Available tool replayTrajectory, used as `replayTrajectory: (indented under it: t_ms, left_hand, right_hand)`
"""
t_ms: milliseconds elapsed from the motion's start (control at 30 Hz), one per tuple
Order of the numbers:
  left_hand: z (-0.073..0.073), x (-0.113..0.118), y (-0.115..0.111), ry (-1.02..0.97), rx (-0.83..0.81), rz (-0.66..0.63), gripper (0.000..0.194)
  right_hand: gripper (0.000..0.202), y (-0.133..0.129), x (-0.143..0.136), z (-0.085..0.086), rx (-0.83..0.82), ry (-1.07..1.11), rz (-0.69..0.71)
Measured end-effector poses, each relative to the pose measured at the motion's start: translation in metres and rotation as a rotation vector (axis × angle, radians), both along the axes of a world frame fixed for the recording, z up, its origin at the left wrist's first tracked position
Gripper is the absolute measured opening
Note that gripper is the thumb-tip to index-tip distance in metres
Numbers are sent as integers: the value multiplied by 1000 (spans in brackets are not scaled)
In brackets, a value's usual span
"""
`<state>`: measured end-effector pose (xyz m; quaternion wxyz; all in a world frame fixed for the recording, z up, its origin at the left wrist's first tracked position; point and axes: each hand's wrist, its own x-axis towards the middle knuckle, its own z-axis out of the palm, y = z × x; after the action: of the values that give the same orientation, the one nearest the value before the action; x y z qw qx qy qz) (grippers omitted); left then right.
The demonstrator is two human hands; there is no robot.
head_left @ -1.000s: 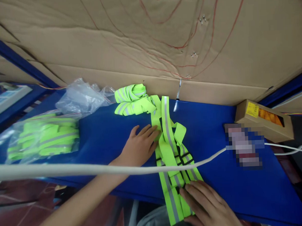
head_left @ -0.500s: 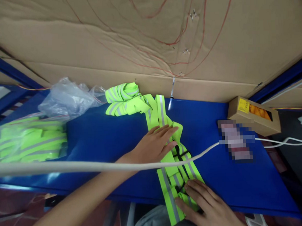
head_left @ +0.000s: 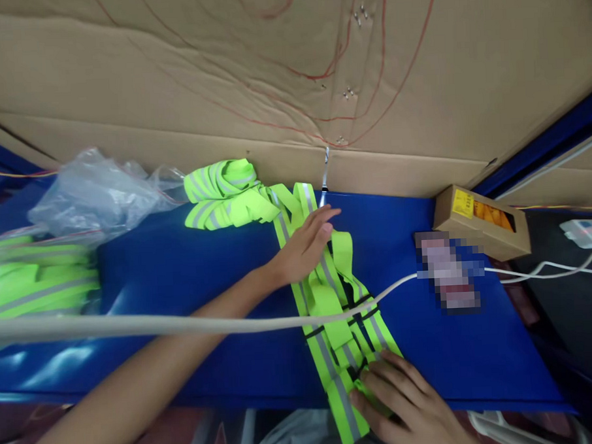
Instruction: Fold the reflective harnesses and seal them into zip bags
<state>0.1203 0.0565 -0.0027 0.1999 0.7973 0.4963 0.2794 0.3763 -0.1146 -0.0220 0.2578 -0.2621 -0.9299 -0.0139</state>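
Note:
A neon yellow-green reflective vest [head_left: 336,305], made of straps with grey stripes and black elastic, stretches over the blue table from its front edge towards the cardboard wall. My left hand [head_left: 304,248] lies across the upper straps, fingers stretched out, holding nothing that I can see. Near the front edge, my right hand [head_left: 406,404] is curled over the lower end of the vest, with bunched strap between thumb and fingers. Rolled reflective straps [head_left: 221,192] sit at the back, against the far end of the vest.
On the left are a crumpled clear plastic bag [head_left: 103,194] and a bag of folded neon straps [head_left: 43,275]. A white cable [head_left: 183,324] crosses the view in front. To the right lie a blurred-out object [head_left: 448,271] and a cardboard box [head_left: 513,242] with orange contents.
My left hand has slid up the straps, away from me, uncovering the middle of the vest. My right hand stays at the lower end. The view has shifted slightly right.

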Motion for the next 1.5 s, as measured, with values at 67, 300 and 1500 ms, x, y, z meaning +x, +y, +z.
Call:
replayTrajectory:
  t_ms: [67, 300, 1500]
  left_hand:
    - [-6, -9, 13, 57, -36, -24, 58]
    - [-18, -22, 29, 296, 35, -48, 53]
    - [-29, 22, 12, 436, 67, 177, 69]
  right_hand:
    - [39, -2, 2, -3, -6, 12, 1]
    - [37, -6, 7, -8, -10, 34, -38]
    - [39, -18, 26, -3, -56, 47, 24]
